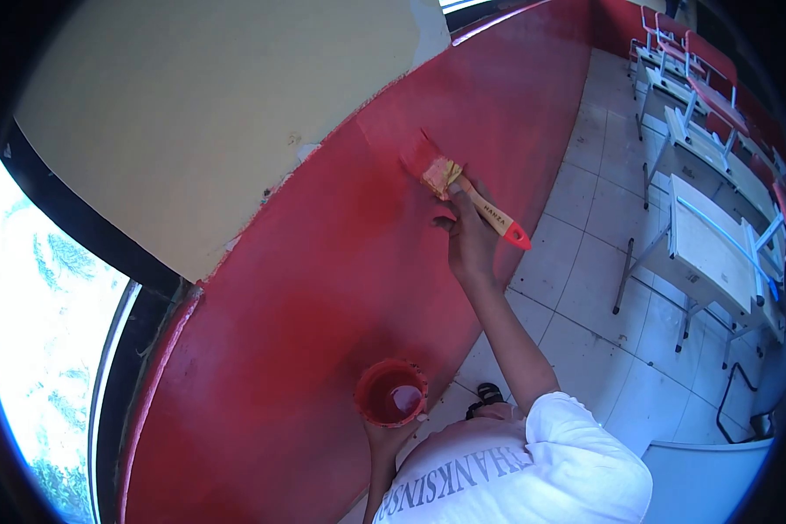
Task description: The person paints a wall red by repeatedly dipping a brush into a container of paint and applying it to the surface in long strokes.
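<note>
In the head view my right hand [473,240] is closed around the wooden handle of a paintbrush [491,210], which has a red tip with a hanging hole. Its bristles [430,162] are red with paint and rest against the red wall [323,297]. Lower down, my left hand [395,432] grips a small paint pot [391,393] from below and the side, close to the wall. Red paint [405,399] shows inside the pot, and its rim is smeared red.
Above the red band the wall is cream [218,113], with a rough border between the colours. A bright window [44,332] lies at the left. Several desks [707,253] and red chairs [712,61] stand along the right on the tiled floor [576,262].
</note>
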Demonstrator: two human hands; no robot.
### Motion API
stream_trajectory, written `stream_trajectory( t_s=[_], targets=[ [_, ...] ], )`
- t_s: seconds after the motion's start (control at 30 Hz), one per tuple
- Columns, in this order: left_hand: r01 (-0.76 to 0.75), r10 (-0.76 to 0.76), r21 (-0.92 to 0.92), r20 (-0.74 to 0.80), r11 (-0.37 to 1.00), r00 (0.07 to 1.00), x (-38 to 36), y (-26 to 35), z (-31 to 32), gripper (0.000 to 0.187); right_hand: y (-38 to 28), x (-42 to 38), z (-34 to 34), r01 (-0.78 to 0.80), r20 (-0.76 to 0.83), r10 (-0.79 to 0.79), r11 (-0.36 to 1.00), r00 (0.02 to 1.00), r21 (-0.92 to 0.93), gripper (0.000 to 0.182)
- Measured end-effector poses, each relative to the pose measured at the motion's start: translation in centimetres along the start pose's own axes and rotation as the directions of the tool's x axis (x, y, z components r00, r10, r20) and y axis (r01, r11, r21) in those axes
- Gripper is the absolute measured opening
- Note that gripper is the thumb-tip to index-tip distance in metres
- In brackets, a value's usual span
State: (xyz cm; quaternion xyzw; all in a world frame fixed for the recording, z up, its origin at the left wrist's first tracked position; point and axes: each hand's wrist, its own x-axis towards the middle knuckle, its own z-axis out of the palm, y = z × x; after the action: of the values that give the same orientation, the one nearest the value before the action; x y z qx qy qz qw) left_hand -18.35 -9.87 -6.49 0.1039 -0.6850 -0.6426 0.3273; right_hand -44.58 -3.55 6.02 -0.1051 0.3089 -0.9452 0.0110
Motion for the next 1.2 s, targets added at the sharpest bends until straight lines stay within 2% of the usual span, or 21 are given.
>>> stream_trajectory(
  t_s=[0.23, 0.47, 0.57, 0.67, 0.77, 0.87, 0.97, 1.1, 1.2],
  targets=[
    [-0.013, 0.013, 0.007, -0.016, 1.000, 1.000, -0.2, 0.7, 0.9, 0.082, 3.7, -2.5, -5.5, -0.089, -0.069, 0.083, 0.991, 0.994, -0.095, 0.047],
    [0.069, -0.067, -0.032, 0.055, 0.997, 0.996, -0.9, -0.5, 0.0, 0.081, 8.0, -5.4, -12.2, -0.190, -0.121, 0.166, 0.956, 0.979, -0.224, 0.049],
    [0.054, -0.051, -0.032, 0.075, 0.998, 0.996, -0.5, 0.1, 0.2, 0.080, 9.5, -6.4, -14.7, -0.271, -0.194, 0.224, 0.925, 0.955, -0.266, 0.052],
    [-0.035, 0.035, -0.009, 0.038, 0.999, 0.999, -0.4, 0.7, 1.0, 0.080, 10.2, -7.7, -17.3, -0.315, -0.217, 0.253, 0.891, 0.943, -0.328, 0.050],
    [0.029, -0.029, -0.008, 0.045, 1.000, 0.999, -1.5, -0.1, 0.2, 0.084, 9.9, -8.0, -20.1, -0.344, -0.275, 0.245, 0.845, 0.930, -0.409, 0.045],
    [0.050, -0.049, -0.026, 0.033, 0.998, 0.998, -1.4, 0.6, 0.4, 0.089, 5.1, -7.1, -16.5, -0.286, -0.267, 0.199, 0.895, 0.943, -0.341, 0.040],
    [0.020, -0.020, -0.012, 0.003, 1.000, 1.000, -1.5, 0.8, 0.6, 0.090, 1.3, -4.6, -10.6, -0.129, -0.195, 0.083, 0.963, 0.977, -0.238, 0.040],
    [0.007, -0.007, 0.004, -0.014, 1.000, 1.000, -1.1, 2.6, 1.5, 0.089, -3.5, -2.3, -1.9, 0.009, -0.032, -0.012, 0.997, 0.999, -0.073, 0.043],
    [-0.018, 0.019, 0.035, -0.044, 0.999, 0.999, -1.0, 2.9, 1.7, 0.091, -4.8, -1.2, 1.7, 0.032, 0.068, -0.036, 0.997, 0.997, 0.067, 0.044]
  ],
)
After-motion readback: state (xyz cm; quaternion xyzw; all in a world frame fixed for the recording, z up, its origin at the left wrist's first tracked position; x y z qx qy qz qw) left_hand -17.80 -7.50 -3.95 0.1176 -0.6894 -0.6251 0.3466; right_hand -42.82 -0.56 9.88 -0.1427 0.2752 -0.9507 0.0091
